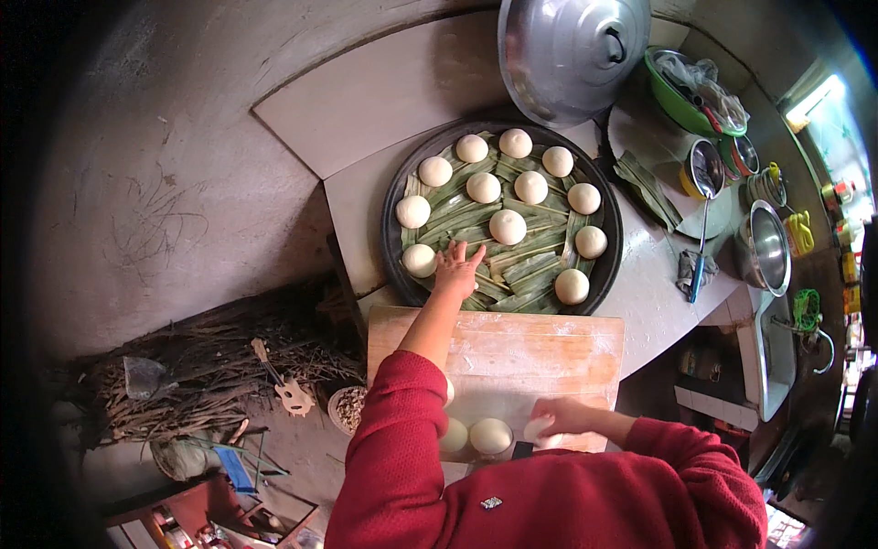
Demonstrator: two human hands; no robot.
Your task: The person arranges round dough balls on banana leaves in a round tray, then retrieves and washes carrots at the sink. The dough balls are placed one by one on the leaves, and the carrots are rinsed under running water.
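My left hand (455, 272) reaches into a large round dark pan (610, 274), palm down, its fingers spread low over the leaves (531, 274) that line it. Several round white dough buns (507, 226) sit on the leaves, most around the rim and a few in the middle. Beside my left fingers is one bun (419, 261). What lies under my palm is hidden. My right hand (564, 416) grips a dough ball (538, 430) at the near edge of a floured wooden board (535, 350). More dough balls (491, 436) rest there, some partly covered by my left sleeve.
A big metal lid (569, 62) leans behind the pan. To the right are a green basin (686, 103), a ladle (702, 226) with a blue handle, a steel bowl (765, 247) and a sink (775, 364). Firewood (206, 384) and a small ukulele-shaped object (291, 394) lie at left.
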